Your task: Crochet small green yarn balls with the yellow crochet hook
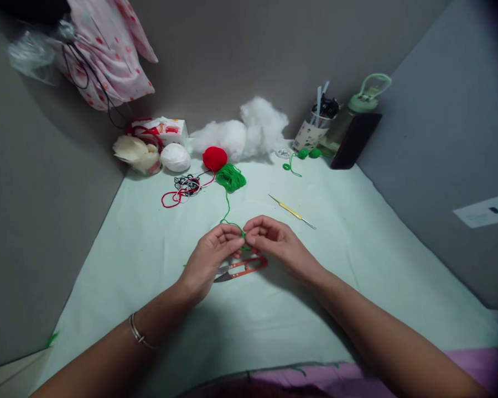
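Note:
My left hand (pixel 211 251) and my right hand (pixel 274 240) meet near the middle of the table. Both are closed, fingertips pinching green yarn (pixel 244 241) between them; a small loop hangs just below the fingers. From there a strand runs back to a green yarn skein (pixel 231 177). Orange-handled thread snips (pixel 249 267) lie under and between my hands, blades pointing left. Beyond my right hand rests a yellow-handled crochet hook (pixel 291 210). How the yarn is looped at the fingertips is partly hidden.
Behind are a red yarn ball (pixel 214 159), a white yarn ball (pixel 175 157), tangled yarn (pixel 187 185) and white stuffing (pixel 249 130). Small green crocheted pieces (pixel 309 153), a pen cup (pixel 313 130), a green bottle (pixel 363 102) and a dark phone-like slab (pixel 356 141) stand back right. Grey walls enclose the table.

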A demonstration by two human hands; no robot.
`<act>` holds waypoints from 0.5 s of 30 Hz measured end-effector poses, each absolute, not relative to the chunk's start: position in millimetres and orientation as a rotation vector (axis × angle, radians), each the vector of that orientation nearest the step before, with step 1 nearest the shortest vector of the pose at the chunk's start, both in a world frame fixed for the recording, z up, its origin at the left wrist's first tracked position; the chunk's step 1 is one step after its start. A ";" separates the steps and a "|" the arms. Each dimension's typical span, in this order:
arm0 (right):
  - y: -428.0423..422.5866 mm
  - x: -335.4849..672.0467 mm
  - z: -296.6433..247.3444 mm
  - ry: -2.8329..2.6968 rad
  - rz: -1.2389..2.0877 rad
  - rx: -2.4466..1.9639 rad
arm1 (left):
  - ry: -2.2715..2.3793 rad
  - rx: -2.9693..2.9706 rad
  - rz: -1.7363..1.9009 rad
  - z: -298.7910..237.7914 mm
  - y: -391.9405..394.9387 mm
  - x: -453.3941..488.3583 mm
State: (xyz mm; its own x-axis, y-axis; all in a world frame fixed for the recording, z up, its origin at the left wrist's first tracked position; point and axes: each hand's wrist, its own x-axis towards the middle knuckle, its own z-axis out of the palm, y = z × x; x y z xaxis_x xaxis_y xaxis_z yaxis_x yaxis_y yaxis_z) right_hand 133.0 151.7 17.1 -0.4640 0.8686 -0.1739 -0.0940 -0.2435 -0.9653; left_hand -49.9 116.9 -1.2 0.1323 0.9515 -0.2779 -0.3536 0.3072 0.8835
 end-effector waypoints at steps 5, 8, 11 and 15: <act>151.1 131.4 14.0 -1.251 1.909 -1.045 | 0.999 0.746 1.095 0.9 115.1 -48.2; 150.8 129.8 13.0 -1.224 1.954 -1.064 | 1.005 0.831 1.108 1.6 114.9 -48.2; 150.9 129.1 13.1 -1.198 1.954 -1.064 | 1.014 0.908 1.121 2.1 115.3 -49.1; 151.0 129.6 12.5 -1.214 1.939 -1.063 | 1.020 0.940 1.118 2.9 114.9 -49.8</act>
State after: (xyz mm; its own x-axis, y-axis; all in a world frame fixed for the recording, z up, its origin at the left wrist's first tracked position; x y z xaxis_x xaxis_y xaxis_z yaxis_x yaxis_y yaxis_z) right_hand 129.6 151.0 12.5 -0.4922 0.8141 -0.3083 -0.0778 -0.3939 -0.9158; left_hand -49.8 114.9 2.9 0.1271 0.9789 -0.1599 -0.2482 0.1875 0.9504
